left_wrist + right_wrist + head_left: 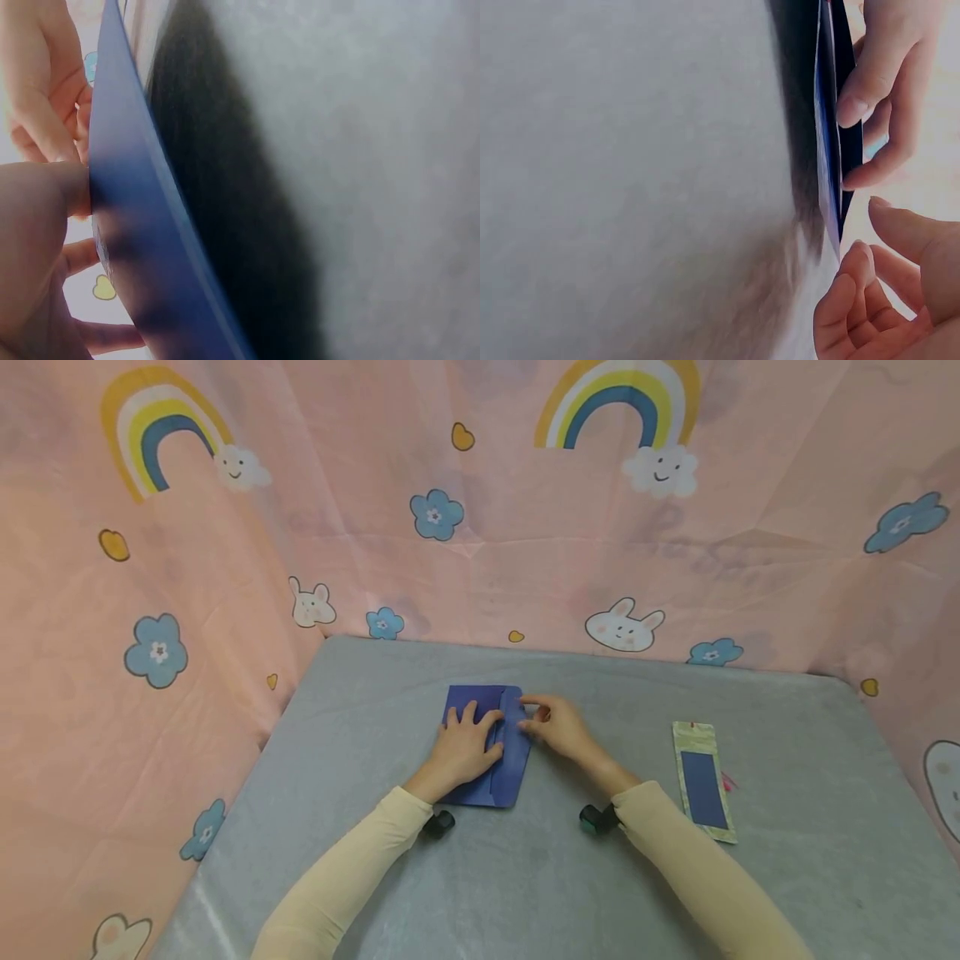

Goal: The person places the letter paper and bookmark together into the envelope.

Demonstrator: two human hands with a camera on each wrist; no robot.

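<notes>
- Head view: the blue envelope [474, 792] lies on the grey table [600, 893], ahead of the person. The left hand [465, 752] rests on it with fingers spread wide. The right hand [562, 728] meets the right side, index finger and thumb apart along the strip [513, 768] there.
- The step in hand looks like handling that strip; the left palm should press evenly, clear of the crease, so the body does not slide. The green-edged packet [703, 781] lies well to the right, out of the way.
- Left wrist view: the envelope's near edge appears to stand off the cloth, shadow beneath it. Light, flat pressure seems wiser than a hard push, which could crease the paper.
- Right wrist view: the right hand's fingers are bent, thumb apart from them, with no clear pinch on the paper. Layers show at the edge; the fingertips should separate only the strip, working gently along its length.
</notes>
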